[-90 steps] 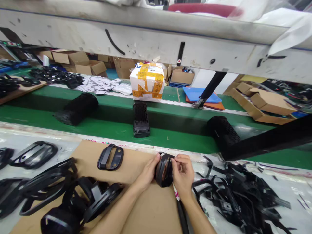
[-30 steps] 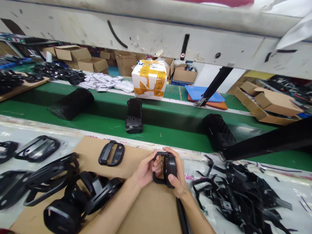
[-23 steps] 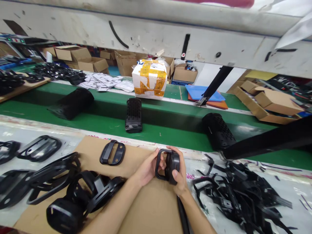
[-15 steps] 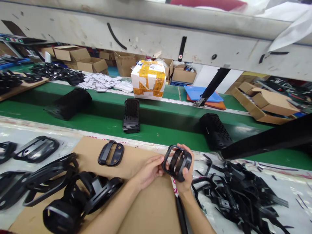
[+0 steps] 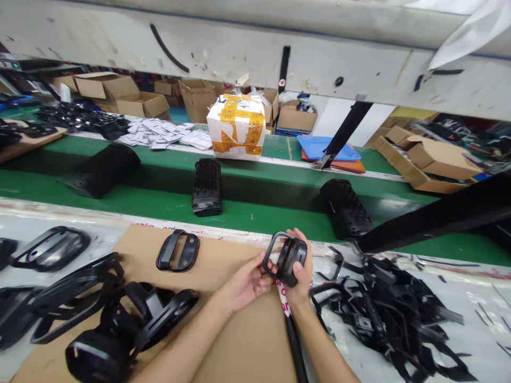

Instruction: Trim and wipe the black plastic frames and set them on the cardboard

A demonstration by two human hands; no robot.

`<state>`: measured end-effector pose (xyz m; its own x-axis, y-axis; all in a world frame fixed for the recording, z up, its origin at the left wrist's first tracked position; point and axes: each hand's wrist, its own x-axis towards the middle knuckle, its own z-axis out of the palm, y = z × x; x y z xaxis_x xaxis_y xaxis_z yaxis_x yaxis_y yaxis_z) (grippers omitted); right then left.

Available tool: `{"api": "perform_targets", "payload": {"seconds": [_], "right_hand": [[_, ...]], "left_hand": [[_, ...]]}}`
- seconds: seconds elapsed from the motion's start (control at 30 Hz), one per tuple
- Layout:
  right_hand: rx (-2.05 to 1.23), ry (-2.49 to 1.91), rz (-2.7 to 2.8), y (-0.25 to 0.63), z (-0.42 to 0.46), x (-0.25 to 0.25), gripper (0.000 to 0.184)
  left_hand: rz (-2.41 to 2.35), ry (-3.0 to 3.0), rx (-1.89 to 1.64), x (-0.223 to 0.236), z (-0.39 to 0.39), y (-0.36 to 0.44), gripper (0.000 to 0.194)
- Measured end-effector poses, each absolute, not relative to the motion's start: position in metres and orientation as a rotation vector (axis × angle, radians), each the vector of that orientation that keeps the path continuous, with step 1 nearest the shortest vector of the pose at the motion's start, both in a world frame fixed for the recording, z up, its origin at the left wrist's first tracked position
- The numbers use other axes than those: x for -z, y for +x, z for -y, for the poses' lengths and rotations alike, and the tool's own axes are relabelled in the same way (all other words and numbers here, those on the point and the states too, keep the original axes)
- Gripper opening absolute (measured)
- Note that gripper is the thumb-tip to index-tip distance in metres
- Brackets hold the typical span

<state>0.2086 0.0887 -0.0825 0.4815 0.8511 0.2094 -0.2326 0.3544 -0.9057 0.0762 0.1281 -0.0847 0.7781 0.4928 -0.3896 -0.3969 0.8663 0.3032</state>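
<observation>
My right hand (image 5: pixel 300 271) grips a black plastic handle frame (image 5: pixel 293 258), its thumb across the near side and its fingers wrapped behind. At the left of this part stands a thin black rounded loop (image 5: pixel 268 250); I cannot tell whether it is joined to the part. My left hand (image 5: pixel 245 284) pinches the loop's lower left edge between thumb and fingers. Both hands are above the brown cardboard sheet (image 5: pixel 239 340). On the sheet lies a similar black frame (image 5: pixel 178 250), with a pile of more black frames (image 5: pixel 131 319) to the left.
A heap of thin black scraps (image 5: pixel 379 314) lies to the right. A black rod (image 5: pixel 295 346) lies under my right wrist. Behind runs a green conveyor (image 5: pixel 255 205) carrying black perforated housings (image 5: pixel 206 186). A slanted black post (image 5: pixel 435 223) and a white overhead beam (image 5: pixel 239 48) border the space.
The held frame has turned slightly and shifted a little up and left in view. My left fingers stay at the loop's edge. The whole view has shifted slightly.
</observation>
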Motion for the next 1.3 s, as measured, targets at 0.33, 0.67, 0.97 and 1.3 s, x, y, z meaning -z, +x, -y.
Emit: {"api": "perform_targets", "payload": {"seconds": [0.33, 0.67, 0.97, 1.3], "right_hand": [[-0.658, -1.033, 0.820, 0.205, -0.088, 0.085, 0.068], [-0.676, -1.009, 0.840, 0.202, -0.087, 0.084, 0.076], [-0.611, -0.996, 0.788, 0.215, -0.091, 0.087, 0.066], [-0.582, -1.113, 1.054, 0.213, -0.090, 0.097, 0.068]], "left_hand": [[-0.438, 0.166, -0.603, 0.079, -0.126, 0.077, 0.038], [-0.466, 0.344, -0.618, 0.072, -0.133, 0.068, 0.040], [-0.698, 0.859, -1.012, 0.055, -0.139, 0.065, 0.026], [-0.166, 0.822, -1.129, -0.012, -0.111, 0.033, 0.035]]}}
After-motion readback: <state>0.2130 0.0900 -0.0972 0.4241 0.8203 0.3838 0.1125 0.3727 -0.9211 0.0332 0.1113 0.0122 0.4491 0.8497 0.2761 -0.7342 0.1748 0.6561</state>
